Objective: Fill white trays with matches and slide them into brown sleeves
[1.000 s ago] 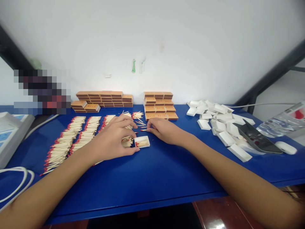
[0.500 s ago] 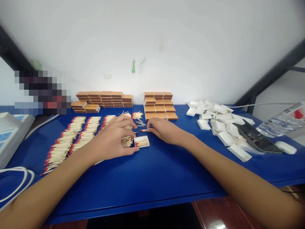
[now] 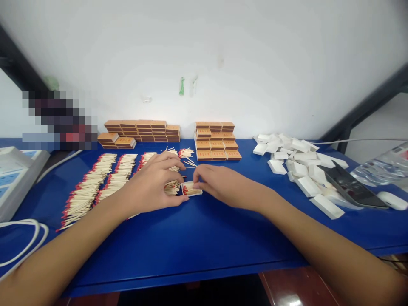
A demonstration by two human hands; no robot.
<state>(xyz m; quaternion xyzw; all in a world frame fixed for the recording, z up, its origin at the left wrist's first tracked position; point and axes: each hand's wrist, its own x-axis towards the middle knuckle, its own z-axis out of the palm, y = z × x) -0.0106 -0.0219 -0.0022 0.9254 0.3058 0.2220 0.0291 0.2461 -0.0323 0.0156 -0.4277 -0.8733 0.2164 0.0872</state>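
Observation:
A small white matchbox tray (image 3: 198,193) lies on the blue table with red-tipped matches inside. My left hand (image 3: 161,180) arches around the tray's left end, fingers apart, its thumb at the near left corner. Some loose matches (image 3: 172,188) lie beneath that palm, partly hidden. Over the tray's right side my right hand (image 3: 219,185) has thumb and forefinger pinched together, fingertips down among the matches. The match between those fingertips is mostly hidden.
Long rows of matches (image 3: 86,189) spread to the left. Stacked orange matchboxes (image 3: 143,131) and a second stack (image 3: 217,144) stand by the wall. To the right are a heap of white trays (image 3: 299,159), a phone (image 3: 352,185), a white mouse (image 3: 392,200) and a plastic bottle (image 3: 382,168).
My right hand has brought a match from just behind the tray down into it. My left hand keeps its place beside the tray. The view has shifted slightly.

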